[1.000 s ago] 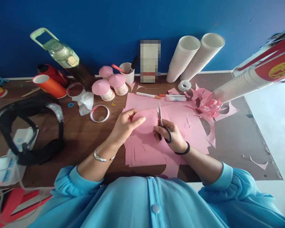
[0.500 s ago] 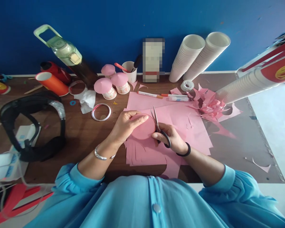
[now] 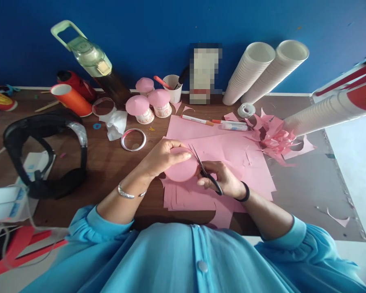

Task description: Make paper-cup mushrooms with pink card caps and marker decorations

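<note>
My left hand (image 3: 167, 156) pinches a round piece of pink paper (image 3: 181, 167) between thumb and fingers, the thumb lying on top. My right hand (image 3: 221, 179) grips a pair of scissors (image 3: 200, 162) with black handles. The narrow blades point up and to the left, beside the right edge of the circle, and stand slightly apart. Whether they touch the paper I cannot tell. Beneath both hands lie several pink paper sheets (image 3: 247, 162), loosely stacked. My right fingers partly hide the scissors' handles.
Paper cups with pink cone tops (image 3: 138, 106) stand at the back, near a cup of pens (image 3: 173, 87). Stacked white cups (image 3: 250, 69) rise behind the paper. Pink scraps (image 3: 277, 136) pile up on the right. A black strap headset (image 3: 45, 158) and a bottle (image 3: 93, 61) occupy the left.
The scissor blades have tilted further left and opened less widely. The paper circle has shifted slightly left and down in my left hand. The whole view has moved a little.
</note>
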{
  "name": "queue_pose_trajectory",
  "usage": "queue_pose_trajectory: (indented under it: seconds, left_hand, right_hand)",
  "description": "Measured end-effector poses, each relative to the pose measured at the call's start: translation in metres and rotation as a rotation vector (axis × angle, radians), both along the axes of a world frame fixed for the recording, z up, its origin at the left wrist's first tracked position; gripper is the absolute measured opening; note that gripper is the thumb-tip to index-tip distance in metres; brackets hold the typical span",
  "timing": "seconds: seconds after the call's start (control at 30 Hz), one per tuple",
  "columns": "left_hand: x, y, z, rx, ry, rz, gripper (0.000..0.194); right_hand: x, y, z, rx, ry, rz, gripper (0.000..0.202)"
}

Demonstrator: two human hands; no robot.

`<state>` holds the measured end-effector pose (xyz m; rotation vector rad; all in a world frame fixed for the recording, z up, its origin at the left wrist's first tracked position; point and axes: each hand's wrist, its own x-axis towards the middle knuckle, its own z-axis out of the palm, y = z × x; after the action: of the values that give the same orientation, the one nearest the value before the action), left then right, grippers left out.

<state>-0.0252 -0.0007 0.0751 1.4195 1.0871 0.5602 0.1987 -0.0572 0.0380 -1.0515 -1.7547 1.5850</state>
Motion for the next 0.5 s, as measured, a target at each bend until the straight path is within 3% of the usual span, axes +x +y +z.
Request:
queue_pose_trajectory:
  seconds: [0.5]
  left_hand:
    - [-0.003, 0.003, -0.009, -0.064, -0.098, -0.117, 0.015]
  right_hand:
    - [-0.002, -0.002, -0.001, -0.070, 0.054, 0.019, 0.055]
